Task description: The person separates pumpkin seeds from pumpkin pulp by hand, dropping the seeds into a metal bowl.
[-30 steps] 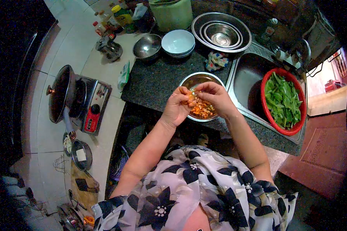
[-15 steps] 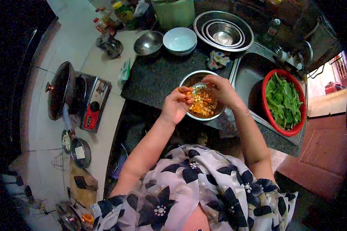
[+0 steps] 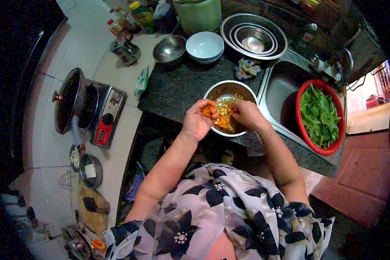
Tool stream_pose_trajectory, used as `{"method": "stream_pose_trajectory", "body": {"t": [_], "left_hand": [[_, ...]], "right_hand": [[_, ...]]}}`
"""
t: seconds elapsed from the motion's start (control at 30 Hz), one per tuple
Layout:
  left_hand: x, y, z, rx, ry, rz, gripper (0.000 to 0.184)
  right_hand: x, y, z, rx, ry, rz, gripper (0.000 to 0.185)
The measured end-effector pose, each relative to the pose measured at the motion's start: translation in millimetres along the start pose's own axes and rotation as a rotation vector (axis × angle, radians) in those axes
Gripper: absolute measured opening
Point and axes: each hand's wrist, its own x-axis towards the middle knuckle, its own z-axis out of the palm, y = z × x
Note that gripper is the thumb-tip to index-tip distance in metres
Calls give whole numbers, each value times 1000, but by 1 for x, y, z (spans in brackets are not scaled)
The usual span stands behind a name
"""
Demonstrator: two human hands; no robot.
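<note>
A steel bowl stands on the dark counter, holding a mix of small yellow, whitish and orange pieces. At its left rim my left hand is cupped, fingers curled around a few small orange pieces. My right hand reaches over the right rim, with its fingertips drawn together down at the mix. What those fingertips hold, if anything, is hidden.
Right of the bowl, a red basin of green leaves sits in the sink. Behind are nested steel basins, white bowls, a steel bowl and a dotted cloth. A portable stove stands left.
My right hand has come down from above the bowl's far side to the mix, fingers closing together. My left hand stays at the left rim with the orange pieces.
</note>
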Motion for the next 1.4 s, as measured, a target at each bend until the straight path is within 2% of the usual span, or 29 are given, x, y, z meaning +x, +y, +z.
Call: {"method": "stream_pose_trajectory", "body": {"t": [0.07,0.17,0.27,0.53,0.67,0.73,0.93,1.0,1.2,1.33,1.4], "left_hand": [[-1,-1,-3,19,21,1,8],[-1,-3,-2,92,14,21,8],[-7,-7,7,162,23,35,9],[-11,-16,23,531,103,15,16],[-12,-22,28,690,102,92,22],[-10,-27,26,691,78,163,26],[-10,-26,25,961,107,245,30],[-13,-26,30,984,132,249,26],[-13,-21,30,1029,124,234,23],[-8,-24,21,1146,117,306,22],[-11,-21,30,1049,166,222,22]], "right_hand": [[-1,5,-10,237,14,-73,24],[-3,6,-14,689,-29,-64,23],[-12,-6,-25,951,-46,14,23],[-11,2,-14,1165,10,47,23],[-12,1,-8,1372,4,68,20],[-11,-4,-5,1395,0,89,20],[-10,-8,7,1343,42,42,22],[-9,-7,9,1315,37,51,24],[-19,-18,-9,1574,-119,127,23],[-15,-14,-10,1662,-110,130,29],[-18,-23,-17,1631,-63,184,32]]}}
